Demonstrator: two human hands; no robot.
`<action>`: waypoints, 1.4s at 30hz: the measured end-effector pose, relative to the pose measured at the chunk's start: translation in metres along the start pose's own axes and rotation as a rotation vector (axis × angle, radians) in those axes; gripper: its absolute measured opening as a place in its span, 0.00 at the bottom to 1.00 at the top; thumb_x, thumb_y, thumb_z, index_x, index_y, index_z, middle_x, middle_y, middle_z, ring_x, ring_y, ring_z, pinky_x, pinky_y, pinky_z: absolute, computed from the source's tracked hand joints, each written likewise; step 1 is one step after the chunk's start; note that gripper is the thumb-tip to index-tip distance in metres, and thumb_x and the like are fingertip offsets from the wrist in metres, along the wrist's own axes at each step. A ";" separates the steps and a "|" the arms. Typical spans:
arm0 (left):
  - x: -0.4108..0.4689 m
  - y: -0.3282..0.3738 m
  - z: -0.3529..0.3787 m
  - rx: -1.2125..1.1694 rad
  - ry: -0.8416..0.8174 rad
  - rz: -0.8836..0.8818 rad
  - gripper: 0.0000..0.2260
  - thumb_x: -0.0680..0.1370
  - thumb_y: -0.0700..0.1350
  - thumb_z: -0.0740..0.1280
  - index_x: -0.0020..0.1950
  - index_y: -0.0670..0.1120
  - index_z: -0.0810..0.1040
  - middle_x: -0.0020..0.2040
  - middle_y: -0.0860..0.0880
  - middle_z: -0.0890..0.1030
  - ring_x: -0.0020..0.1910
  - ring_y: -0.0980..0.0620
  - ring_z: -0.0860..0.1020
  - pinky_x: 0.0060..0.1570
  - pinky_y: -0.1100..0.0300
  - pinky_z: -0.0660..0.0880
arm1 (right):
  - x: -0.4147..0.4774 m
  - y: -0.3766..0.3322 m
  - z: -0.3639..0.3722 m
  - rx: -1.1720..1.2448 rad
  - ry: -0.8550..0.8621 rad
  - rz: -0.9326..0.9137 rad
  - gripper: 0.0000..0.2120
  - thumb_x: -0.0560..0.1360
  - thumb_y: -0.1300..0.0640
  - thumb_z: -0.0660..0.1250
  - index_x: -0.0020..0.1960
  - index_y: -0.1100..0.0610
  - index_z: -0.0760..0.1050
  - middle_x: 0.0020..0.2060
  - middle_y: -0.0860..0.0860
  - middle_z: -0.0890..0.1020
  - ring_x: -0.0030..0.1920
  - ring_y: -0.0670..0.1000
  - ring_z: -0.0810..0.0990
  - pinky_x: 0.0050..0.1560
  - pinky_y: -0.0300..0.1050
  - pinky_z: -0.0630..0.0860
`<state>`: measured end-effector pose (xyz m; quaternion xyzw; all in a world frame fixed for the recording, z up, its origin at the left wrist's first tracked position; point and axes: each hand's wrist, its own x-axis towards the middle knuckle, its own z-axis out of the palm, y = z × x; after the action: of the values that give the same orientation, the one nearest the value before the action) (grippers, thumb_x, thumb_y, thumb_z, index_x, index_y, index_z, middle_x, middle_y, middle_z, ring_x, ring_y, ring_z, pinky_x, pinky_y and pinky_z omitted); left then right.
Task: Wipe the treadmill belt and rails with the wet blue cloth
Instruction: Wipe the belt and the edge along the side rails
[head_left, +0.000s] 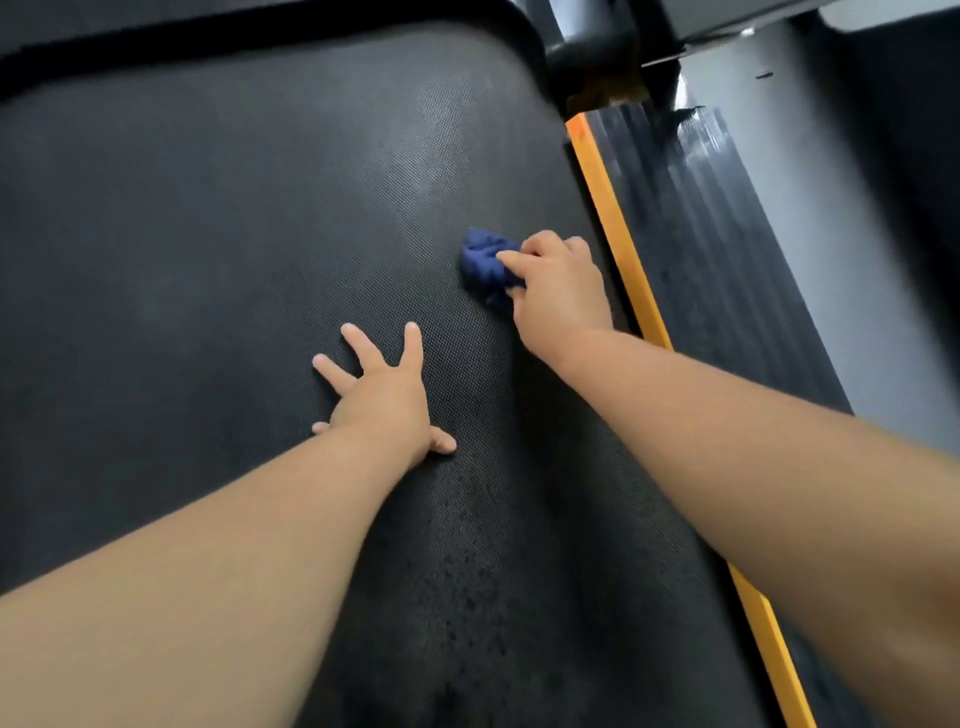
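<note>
Textured black treadmill belt (208, 234), long axis running ahead; right hand (558, 291) gripping bunched wet blue cloth (485, 265) near orange-edged ribbed right rail (717, 249); left hand (382, 395) splayed flat, empty.

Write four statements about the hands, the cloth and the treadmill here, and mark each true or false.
1. The right hand grips the blue cloth on the belt. True.
2. The left hand holds a second cloth. False: it rests flat on the belt with fingers spread and holds nothing.
3. The blue cloth lies on the ribbed side rail. False: it lies on the belt, short of the rail.
4. An orange strip runs between the belt and the ribbed side rail. True.
</note>
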<state>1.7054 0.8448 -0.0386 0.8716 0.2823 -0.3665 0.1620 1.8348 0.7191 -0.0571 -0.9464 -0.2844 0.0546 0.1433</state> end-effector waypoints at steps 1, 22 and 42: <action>-0.001 0.000 0.000 0.009 -0.002 -0.003 0.58 0.65 0.59 0.76 0.74 0.61 0.31 0.73 0.40 0.28 0.72 0.28 0.37 0.64 0.30 0.61 | -0.016 0.005 0.000 -0.005 -0.004 -0.037 0.12 0.74 0.58 0.65 0.57 0.53 0.78 0.56 0.52 0.76 0.55 0.59 0.70 0.53 0.54 0.73; -0.001 0.006 -0.003 0.103 0.025 -0.022 0.59 0.64 0.60 0.77 0.75 0.59 0.33 0.74 0.38 0.32 0.71 0.25 0.41 0.64 0.32 0.63 | -0.144 0.052 -0.010 -0.117 -0.064 -0.215 0.15 0.73 0.57 0.58 0.55 0.53 0.78 0.50 0.50 0.81 0.48 0.57 0.77 0.44 0.52 0.74; 0.011 0.027 -0.006 0.131 -0.033 0.072 0.60 0.65 0.63 0.74 0.74 0.52 0.28 0.72 0.41 0.26 0.72 0.32 0.33 0.63 0.30 0.61 | -0.003 0.045 -0.012 -0.030 0.083 -0.046 0.17 0.72 0.61 0.64 0.60 0.51 0.78 0.58 0.53 0.77 0.57 0.61 0.72 0.55 0.53 0.70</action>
<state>1.7313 0.8301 -0.0407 0.8838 0.2232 -0.3926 0.1223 1.8582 0.6789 -0.0591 -0.9430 -0.3009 0.0077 0.1419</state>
